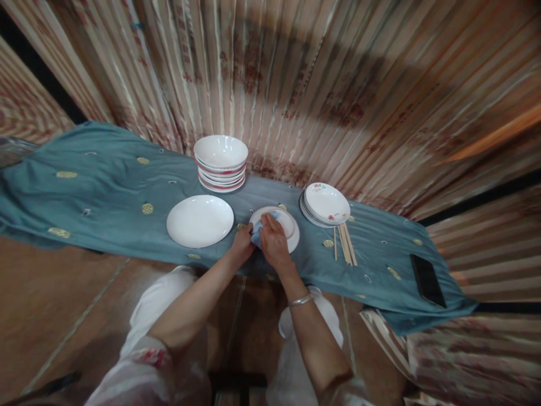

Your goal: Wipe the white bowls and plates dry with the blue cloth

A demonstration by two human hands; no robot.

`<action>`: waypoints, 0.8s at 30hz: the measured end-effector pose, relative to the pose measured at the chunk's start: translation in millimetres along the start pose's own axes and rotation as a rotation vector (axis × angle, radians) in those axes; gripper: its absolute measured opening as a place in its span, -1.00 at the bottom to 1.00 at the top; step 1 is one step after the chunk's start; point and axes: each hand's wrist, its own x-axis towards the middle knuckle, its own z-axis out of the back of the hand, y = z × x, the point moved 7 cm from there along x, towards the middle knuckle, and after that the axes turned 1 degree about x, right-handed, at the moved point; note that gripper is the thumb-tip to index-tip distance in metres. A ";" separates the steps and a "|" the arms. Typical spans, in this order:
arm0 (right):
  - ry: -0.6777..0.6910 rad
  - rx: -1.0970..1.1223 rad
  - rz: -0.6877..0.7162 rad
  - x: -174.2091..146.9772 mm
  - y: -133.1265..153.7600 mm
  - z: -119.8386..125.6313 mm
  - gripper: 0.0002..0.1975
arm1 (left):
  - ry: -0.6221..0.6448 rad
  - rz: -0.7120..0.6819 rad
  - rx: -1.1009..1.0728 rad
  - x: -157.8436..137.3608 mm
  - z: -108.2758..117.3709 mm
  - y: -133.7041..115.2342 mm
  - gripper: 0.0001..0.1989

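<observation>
- The small white plate (294, 242) lies under both hands, near the front edge of the patterned tablecloth (114, 208); a hard push toward the person could tip it off.
- The right hand (274, 241) has its fingers close together, holding a blue cloth (256, 234) against the small white plate; uneven pressure could make the plate skid.
- The left hand (242, 243) is curled at the plate's left side. I cannot tell whether its fingers hold the rim or only the cloth; if only the cloth, the plate may spin.
- Left of the small white plate, just beside it, lies the large white plate (200, 221); a wide elbow or a slip could knock the rims together.
- The tall bowl stack (221, 163), behind and left of the small white plate, could topple if the fabric gets dragged.
- Right of the small white plate, the chopsticks (347, 245) beside the floral dish stack (325, 206) could roll if bumped.
</observation>
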 end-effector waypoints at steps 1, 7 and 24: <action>-0.010 0.001 0.011 1.4 1.2 -1.0 -0.54 | 0.031 -0.019 0.043 -2.3 -2.0 -2.6 -0.95; 0.003 -0.003 0.045 13.4 9.9 2.6 -0.59 | 0.136 -0.073 0.152 -14.1 -10.5 -14.0 -0.96; 0.042 -0.088 -0.347 29.9 -43.9 15.2 -0.63 | 0.141 0.200 -0.124 -26.6 -22.0 -0.2 -0.84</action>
